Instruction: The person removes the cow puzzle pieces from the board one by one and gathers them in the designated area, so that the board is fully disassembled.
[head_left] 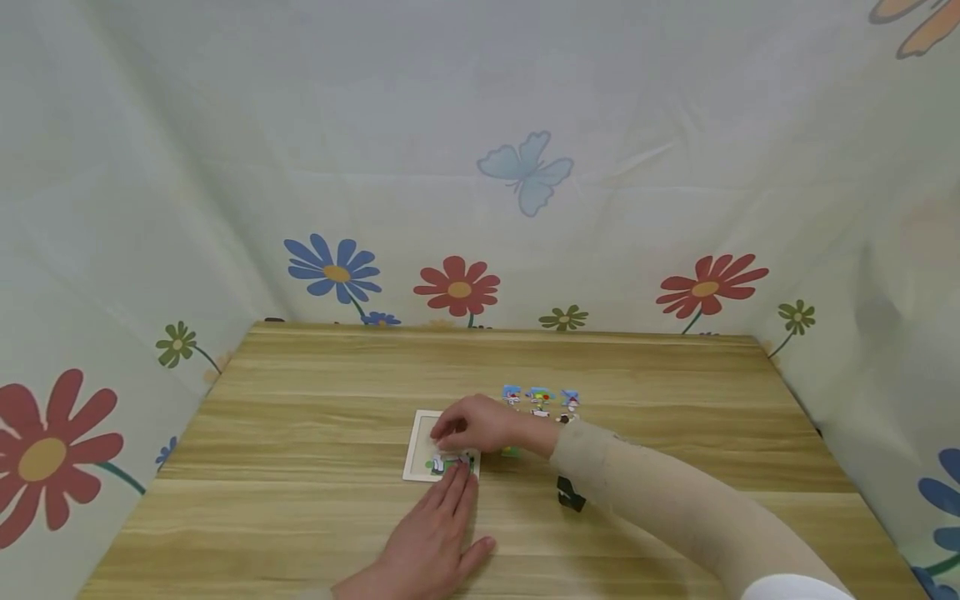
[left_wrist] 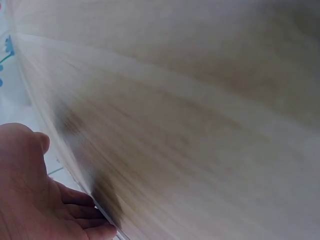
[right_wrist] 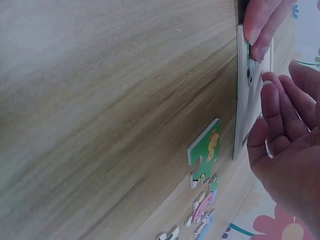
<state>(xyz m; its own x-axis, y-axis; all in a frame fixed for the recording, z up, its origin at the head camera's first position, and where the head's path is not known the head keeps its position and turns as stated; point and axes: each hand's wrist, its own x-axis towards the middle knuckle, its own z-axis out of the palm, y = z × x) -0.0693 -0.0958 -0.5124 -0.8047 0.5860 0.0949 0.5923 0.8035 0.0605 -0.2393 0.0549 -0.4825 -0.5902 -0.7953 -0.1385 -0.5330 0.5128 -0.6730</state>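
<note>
Covering most of the white-framed square puzzle board (head_left: 420, 446): right hand (head_left: 472, 423), fingers curled down onto its face, grip on any piece not discernible. Left hand (head_left: 438, 533) flat, fingers straight, tips pressing the board's near edge. Green jigsaw piece (right_wrist: 206, 150) loose just beside the board, partly hidden in the head view; further coloured loose pieces (head_left: 540, 402) near the wrist. Left wrist view blurred. Light wood-grain tabletop (head_left: 300, 433); pale floral cloth backdrop (head_left: 525, 167) all round.
</note>
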